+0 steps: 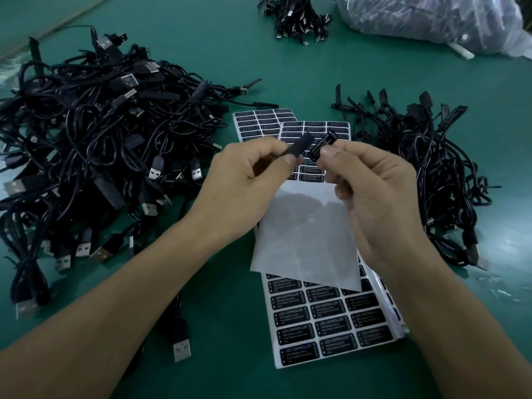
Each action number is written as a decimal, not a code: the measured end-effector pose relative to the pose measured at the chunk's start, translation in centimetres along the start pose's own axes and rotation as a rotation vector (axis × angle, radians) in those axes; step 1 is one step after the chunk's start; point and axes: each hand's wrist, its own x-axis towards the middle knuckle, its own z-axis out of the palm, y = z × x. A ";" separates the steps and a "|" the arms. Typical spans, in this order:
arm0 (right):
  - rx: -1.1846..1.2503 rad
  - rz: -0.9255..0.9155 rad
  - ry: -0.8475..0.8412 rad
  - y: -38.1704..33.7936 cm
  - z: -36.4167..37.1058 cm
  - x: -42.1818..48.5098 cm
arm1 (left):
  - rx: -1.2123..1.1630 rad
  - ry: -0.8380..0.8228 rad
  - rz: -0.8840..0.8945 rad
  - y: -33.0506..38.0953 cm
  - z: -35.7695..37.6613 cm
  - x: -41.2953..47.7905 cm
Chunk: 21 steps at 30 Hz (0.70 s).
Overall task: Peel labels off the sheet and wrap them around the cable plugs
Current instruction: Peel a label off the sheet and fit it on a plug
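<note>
Two pinches at centre frame: holds the black cable plug (299,146) between left hand (244,180) fingertips, grips a peeled label (320,146) in right hand (374,191), just beside it, above the label sheets (325,321).

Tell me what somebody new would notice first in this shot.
The two hands at centre: the left hand pinches a black plug and the right hand pinches a peeled label right beside it. Under them lie label sheets on the green table, with a big tangled cable pile at the left and a smaller pile at the right.
</note>
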 end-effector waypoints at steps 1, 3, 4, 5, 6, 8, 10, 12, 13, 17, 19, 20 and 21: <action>0.011 0.002 -0.008 0.0 0.0 0.0 | 0.010 0.005 0.021 -0.1 -0.1 0.0; 0.013 0.004 -0.019 0.1 0.1 0.1 | 0.011 0.016 0.048 -0.1 -0.1 0.0; 0.011 0.006 -0.022 0.2 0.1 0.1 | -0.006 0.022 0.054 -0.1 -0.1 0.0; 0.011 0.010 -0.020 0.2 0.1 0.1 | -0.029 0.026 0.053 -0.1 0.0 -0.1; 0.012 0.012 -0.015 0.2 0.2 0.0 | -0.047 0.027 0.046 0.0 0.0 -0.1; 0.006 0.008 -0.006 0.3 0.2 0.0 | -0.069 0.019 0.027 0.0 0.0 -0.2; -0.012 -0.007 -0.002 0.2 0.3 0.0 | -0.092 0.003 0.003 0.0 0.0 -0.2; -0.030 -0.024 0.002 0.3 0.2 0.0 | -0.128 -0.012 -0.029 0.1 0.0 -0.2; -0.040 -0.029 0.004 0.4 0.2 0.0 | -0.151 -0.020 -0.045 0.1 0.0 -0.2; -0.080 -0.051 -0.003 0.5 0.2 0.0 | -0.229 -0.057 -0.088 0.3 -0.1 -0.1; -0.107 -0.080 -0.006 0.4 0.2 0.0 | -0.251 -0.072 -0.107 0.3 -0.2 -0.1; -0.124 -0.095 -0.008 0.3 0.2 0.0 | -0.265 -0.076 -0.118 0.3 -0.2 -0.1; -0.141 -0.111 -0.010 0.3 0.2 -0.1 | -0.279 -0.076 -0.127 0.3 -0.2 -0.1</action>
